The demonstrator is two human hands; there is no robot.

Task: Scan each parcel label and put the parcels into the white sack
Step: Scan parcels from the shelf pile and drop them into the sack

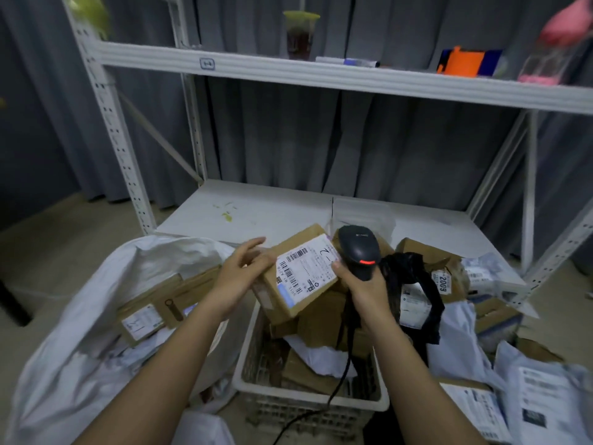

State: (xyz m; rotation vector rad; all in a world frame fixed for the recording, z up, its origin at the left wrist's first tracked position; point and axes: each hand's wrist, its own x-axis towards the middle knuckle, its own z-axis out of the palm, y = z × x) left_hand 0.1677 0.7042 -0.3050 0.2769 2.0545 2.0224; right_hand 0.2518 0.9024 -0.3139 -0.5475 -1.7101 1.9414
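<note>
Right hand (pixel 359 285) grips scanner (pixel 358 250); left hand (pixel 239 273) holds cardboard parcel (pixel 298 274), fingers apparently loose, above white crate (pixel 308 403). Label (pixel 306 268) faces up. White sack (pixel 106 316) left of crate.

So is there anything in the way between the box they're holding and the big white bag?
Nothing visible blocks it. The left hand holds the cardboard parcel above the plastic basket, and the white sack gapes open just to its left. Parcels already lie inside the sack, but its mouth looks clear. The right hand grips the scanner.
</note>
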